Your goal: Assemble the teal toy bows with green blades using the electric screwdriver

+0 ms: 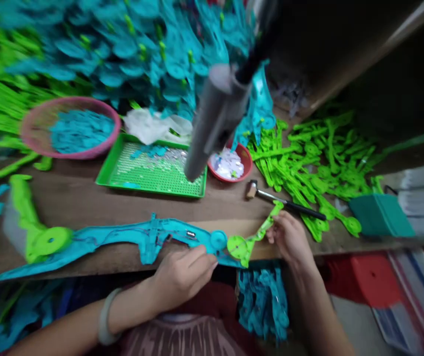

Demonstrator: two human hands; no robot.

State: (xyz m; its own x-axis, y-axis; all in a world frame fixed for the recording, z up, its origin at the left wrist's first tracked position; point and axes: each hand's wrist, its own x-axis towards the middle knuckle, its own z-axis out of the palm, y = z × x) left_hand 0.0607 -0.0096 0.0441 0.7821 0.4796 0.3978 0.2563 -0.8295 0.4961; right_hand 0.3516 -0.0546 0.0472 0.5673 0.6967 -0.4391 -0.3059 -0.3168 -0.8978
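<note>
A long blue plastic toy bow body [123,235], shaped like an open half-shell, lies along the front of the table. At its left end a lime green limb [51,242] with a round disc is attached. Over its right end lies another lime green limb [247,247], its disc beside the blue round seat. My right hand [289,237] pinches the upper tip of that right limb. My left hand [186,274] is closed at the lower edge of the blue body; what its fingertips hold is hidden.
A grey hanging tool [214,118] comes down over the table. Behind the bow stand a pink bowl [30,128] of blue pieces, a green tray [148,187] and a red bowl [248,160] of white pieces. A hammer [289,202] lies by piled green limbs [308,163].
</note>
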